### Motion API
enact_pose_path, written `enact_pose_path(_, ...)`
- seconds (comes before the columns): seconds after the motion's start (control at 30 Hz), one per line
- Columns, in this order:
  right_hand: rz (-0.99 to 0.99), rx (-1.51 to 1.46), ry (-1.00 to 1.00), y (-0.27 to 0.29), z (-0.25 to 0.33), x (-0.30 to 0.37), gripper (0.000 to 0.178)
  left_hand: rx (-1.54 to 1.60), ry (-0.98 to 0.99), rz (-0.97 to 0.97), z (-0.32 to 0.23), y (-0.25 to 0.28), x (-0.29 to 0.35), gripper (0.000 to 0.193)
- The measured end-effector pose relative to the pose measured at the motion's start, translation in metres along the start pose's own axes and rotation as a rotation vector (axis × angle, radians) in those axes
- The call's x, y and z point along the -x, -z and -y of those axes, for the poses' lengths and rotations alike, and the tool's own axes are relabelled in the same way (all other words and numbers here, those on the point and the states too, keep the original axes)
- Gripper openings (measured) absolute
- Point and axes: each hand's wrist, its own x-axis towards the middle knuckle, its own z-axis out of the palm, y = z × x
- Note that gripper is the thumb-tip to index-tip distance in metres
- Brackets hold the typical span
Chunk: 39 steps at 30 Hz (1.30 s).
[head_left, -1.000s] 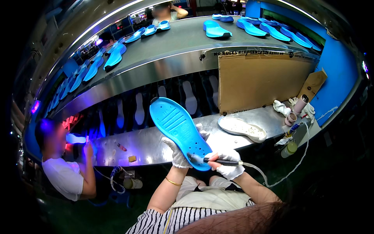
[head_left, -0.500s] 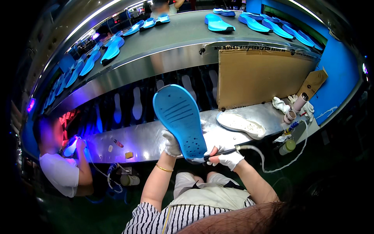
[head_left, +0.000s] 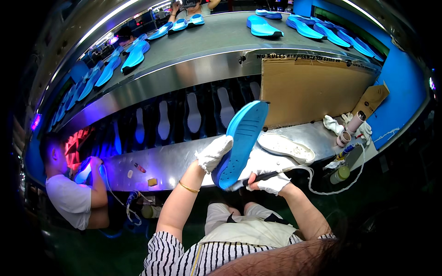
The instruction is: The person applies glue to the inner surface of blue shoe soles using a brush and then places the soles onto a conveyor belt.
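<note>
Two gloved hands, both occupied. Left hand [head_left: 214,154] clamps the left edge of the blue shoe sole [head_left: 245,140]; some fingers are hidden behind it. Right hand [head_left: 270,183] pinches the black-handled brush [head_left: 267,175] between thumb and fingers, bristle end at the sole's near end; can't confirm contact.

Sole is held up and tilted, far end leaning right, vented underside showing. Near end lines up roughly with the near edge of the metal bench [head_left: 179,158]; far end overlaps the cardboard panel [head_left: 317,92] in view, so tight on that side.

White shoe sole [head_left: 286,148] lies just right of the blue one, apart from the right hand. Wide stretch of bench metal to the left, out to the yellow block [head_left: 152,182] by the near edge. Pale hose [head_left: 310,186] loops right from the brush, past the bench edge, near the green-lidded bottle [head_left: 340,175]. Pink tumbler [head_left: 356,121] stands at the bench's right end.
</note>
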Motion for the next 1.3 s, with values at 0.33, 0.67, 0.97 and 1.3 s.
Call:
enact_pose_path(0.33, -0.004, 0.232, 0.056, -0.003, 0.001, -0.006, 0.006, -0.019, 0.256, -0.234, 0.008, 0.007, -0.014, 0.058)
enact_pose_path(0.67, -0.049, 0.376, 0.27, 0.014, 0.018, -0.01, 0.009, 0.055, 0.271, -0.223, -0.005, -0.001, -0.005, 0.058)
enact_pose_path(0.97, -0.133, 0.545, 0.399, 0.022, 0.03, -0.002, 0.012, 0.291, -0.172, -0.129, 0.005, 0.019, 0.025, 0.067)
enact_pose_path(1.3, -0.404, 0.15, 0.375, 0.0, -0.008, -0.005, 0.013, 0.85, -0.032, -0.011, 0.067, 0.013, 0.062, 0.07)
